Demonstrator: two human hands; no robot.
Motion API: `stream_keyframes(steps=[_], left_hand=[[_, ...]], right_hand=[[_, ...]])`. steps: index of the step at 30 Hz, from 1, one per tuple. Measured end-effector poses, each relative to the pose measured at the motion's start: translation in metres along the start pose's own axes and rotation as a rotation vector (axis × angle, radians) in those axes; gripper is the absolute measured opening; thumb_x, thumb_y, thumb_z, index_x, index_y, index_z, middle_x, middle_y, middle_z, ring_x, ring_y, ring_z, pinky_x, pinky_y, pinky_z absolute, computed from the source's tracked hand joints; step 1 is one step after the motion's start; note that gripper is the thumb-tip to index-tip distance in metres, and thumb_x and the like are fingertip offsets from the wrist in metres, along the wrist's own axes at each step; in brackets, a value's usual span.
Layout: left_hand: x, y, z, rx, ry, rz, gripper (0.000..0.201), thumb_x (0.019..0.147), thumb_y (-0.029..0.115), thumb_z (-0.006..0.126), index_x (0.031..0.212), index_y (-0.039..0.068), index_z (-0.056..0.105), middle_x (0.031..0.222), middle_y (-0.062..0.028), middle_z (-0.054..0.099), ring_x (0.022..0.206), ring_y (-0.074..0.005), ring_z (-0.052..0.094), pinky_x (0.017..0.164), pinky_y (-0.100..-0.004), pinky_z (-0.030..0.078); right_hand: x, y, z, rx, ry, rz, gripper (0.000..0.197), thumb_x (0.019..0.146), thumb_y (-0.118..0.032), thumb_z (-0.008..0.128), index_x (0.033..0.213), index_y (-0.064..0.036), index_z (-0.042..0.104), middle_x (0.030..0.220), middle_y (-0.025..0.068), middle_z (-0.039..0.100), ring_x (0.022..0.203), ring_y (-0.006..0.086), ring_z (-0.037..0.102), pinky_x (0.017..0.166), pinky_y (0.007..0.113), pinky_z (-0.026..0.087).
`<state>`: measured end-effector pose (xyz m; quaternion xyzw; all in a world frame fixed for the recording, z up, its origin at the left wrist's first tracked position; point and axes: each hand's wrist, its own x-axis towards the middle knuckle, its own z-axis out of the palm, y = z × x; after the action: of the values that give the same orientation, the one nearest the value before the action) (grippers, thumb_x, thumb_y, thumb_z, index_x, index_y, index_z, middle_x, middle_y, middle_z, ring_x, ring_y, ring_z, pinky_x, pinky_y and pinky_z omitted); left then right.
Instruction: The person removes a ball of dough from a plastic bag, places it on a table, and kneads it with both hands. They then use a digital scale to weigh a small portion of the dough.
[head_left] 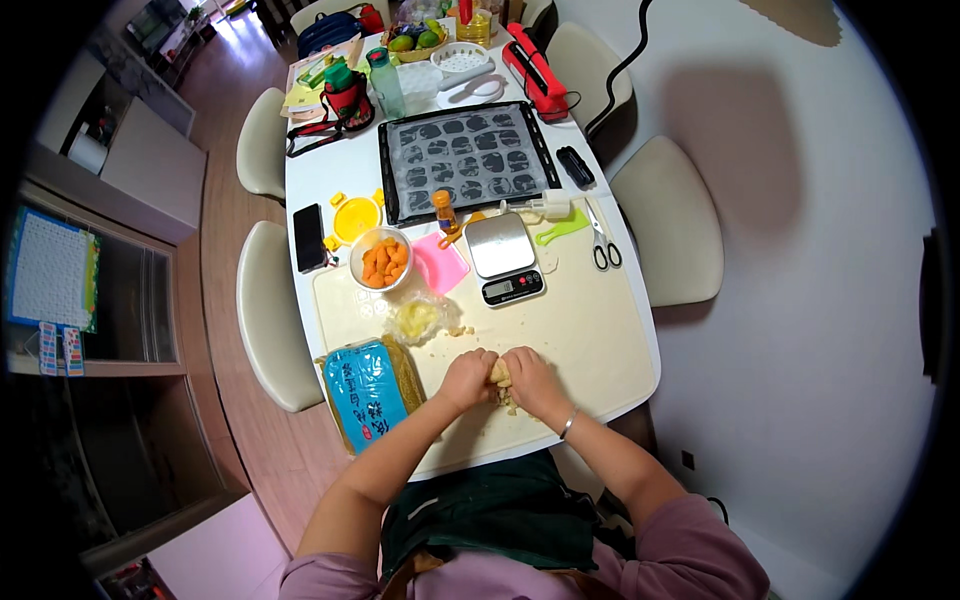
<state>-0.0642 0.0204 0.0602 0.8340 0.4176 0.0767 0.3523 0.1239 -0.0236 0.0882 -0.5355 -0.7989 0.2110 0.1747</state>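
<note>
Head view: hands [468,380] [535,383] tight around dough [500,373]; bare mat [600,335] rightward, near edge close by

Both hands [470,378] close together, fingers [516,357] curled, forearms [393,452] angled inward

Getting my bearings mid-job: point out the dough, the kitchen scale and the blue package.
Dough [499,373], head view: exposed middle of the lump.
Kitchen scale [502,254], head view: silver weighing plate.
Blue package [367,394], head view: its upper face.
</note>
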Motion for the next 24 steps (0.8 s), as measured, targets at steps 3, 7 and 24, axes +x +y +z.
stream_keyframes(steps=[3, 7, 24], left_hand=[[-0.017, 0.018, 0.002, 0.03, 0.166, 0.012, 0.056, 0.066, 0.014, 0.08, 0.117, 0.004, 0.059, 0.105, -0.0163, 0.065, 0.093, -0.0371, 0.062, 0.084, -0.0454, 0.05], [-0.03, 0.004, 0.038, 0.307, 0.487, 0.188, 0.057, 0.071, 0.012, 0.076, 0.122, -0.001, 0.056, 0.107, -0.0161, 0.063, 0.094, -0.0356, 0.06, 0.085, -0.0443, 0.05], [-0.002, 0.033, 0.032, -0.134, 0.5, -0.465, 0.038, 0.1, 0.025, 0.048, 0.079, 0.006, 0.073, 0.077, -0.0171, 0.069, 0.078, -0.0398, 0.064, 0.075, -0.0502, 0.049]], right_hand=[[-0.002, -0.001, 0.002, 0.141, 0.063, -0.005, 0.043, 0.076, -0.01, 0.071, 0.115, -0.0024, 0.054, 0.113, 0.0168, 0.058, 0.105, 0.039, 0.057, 0.087, 0.047, 0.049], [0.036, 0.004, -0.017, 0.569, -0.14, 0.432, 0.021, 0.09, -0.021, 0.062, 0.095, -0.0008, 0.064, 0.099, 0.0168, 0.066, 0.102, 0.0389, 0.059, 0.087, 0.048, 0.049], [-0.002, -0.03, 0.049, 0.231, 0.126, 0.55, 0.038, 0.101, -0.028, 0.043, 0.117, -0.0068, 0.07, 0.126, 0.0055, 0.068, 0.122, 0.0263, 0.057, 0.105, 0.042, 0.04]])
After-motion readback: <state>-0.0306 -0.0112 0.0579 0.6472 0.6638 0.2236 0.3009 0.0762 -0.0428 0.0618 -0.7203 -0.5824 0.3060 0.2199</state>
